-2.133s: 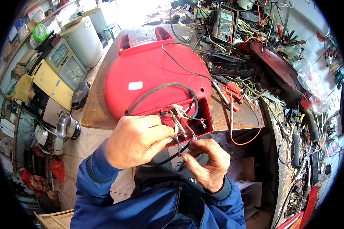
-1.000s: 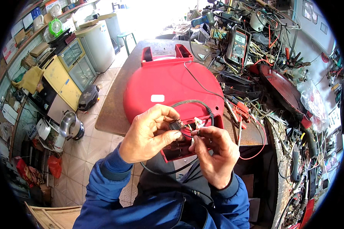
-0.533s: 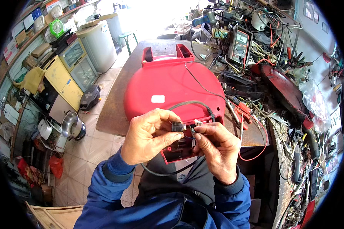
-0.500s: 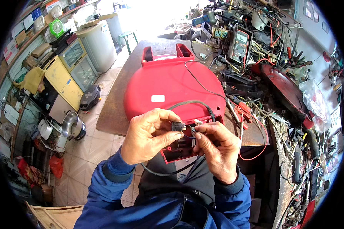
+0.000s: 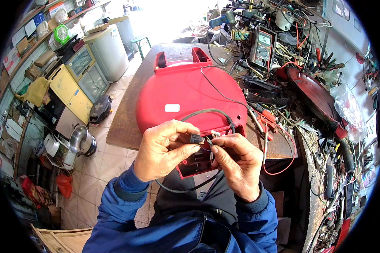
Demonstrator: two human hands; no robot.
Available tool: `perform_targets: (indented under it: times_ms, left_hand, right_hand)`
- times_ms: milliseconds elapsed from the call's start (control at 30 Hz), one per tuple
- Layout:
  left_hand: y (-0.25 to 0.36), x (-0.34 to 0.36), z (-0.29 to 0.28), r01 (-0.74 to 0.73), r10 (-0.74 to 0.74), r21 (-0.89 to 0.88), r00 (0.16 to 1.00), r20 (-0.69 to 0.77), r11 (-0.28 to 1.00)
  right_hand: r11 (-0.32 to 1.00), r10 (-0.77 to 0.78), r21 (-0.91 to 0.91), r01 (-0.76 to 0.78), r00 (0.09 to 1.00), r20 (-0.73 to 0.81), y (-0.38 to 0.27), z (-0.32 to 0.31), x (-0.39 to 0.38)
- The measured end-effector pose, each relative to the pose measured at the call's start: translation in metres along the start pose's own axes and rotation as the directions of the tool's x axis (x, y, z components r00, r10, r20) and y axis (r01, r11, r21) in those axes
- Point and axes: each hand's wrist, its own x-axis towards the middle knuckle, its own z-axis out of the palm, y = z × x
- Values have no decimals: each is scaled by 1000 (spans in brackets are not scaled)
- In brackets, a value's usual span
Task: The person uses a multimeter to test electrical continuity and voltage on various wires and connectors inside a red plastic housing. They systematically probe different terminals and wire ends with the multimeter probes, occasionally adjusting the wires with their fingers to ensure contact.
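Observation:
My left hand (image 5: 164, 145) is closed, pinching a small black plug (image 5: 195, 138) with metal prongs that point to the right. My right hand (image 5: 238, 162) pinches the end of a thin wire (image 5: 210, 142) between thumb and forefinger, right at those prongs; whether they touch is too small to tell. A small white connector (image 5: 215, 133) sits just above the right fingertips. Behind both hands lies a red appliance housing (image 5: 190, 92), its open compartment (image 5: 194, 166) partly hidden by them. A black cord (image 5: 207, 111) arches over the hands and loops below them.
The housing rests on a brown wooden table (image 5: 122, 122). To the right are a multimeter (image 5: 263, 47), red test leads (image 5: 268, 120), a dark red round pan-like part (image 5: 314, 95) and heaps of cables. A steel pot (image 5: 81, 139) stands on the tiled floor at left.
My right fingers and the wire end have moved slightly left, closer to the plug's prongs. The left hand keeps its grip on the plug. The view has shifted a little.

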Motion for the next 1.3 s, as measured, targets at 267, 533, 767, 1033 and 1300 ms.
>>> perform_targets:
  times_ms: [267,533,767,1033,1300]
  left_hand:
    - [0,1,3,-65,66,85,998,-12,994]
    - [-1,1,2,-97,99,126,995,-13,987]
    - [3,0,2,-70,72,156,997,-9,985]
    - [4,3,1,-161,144,291,986,79,943]
    - [-2,2,0,-6,8,49,999,-42,999]
  right_hand:
    - [994,-52,-93,49,998,-32,1,0,1]
    - [998,-5,-65,5,1000,-4,-6,0,1]
    - [997,-9,-81,9,1000,1,-3,1,1]
    - [990,-40,-134,39,999,2,-3,1,2]
    - [918,192,369,-147,977,-89,-17,-3,-5]
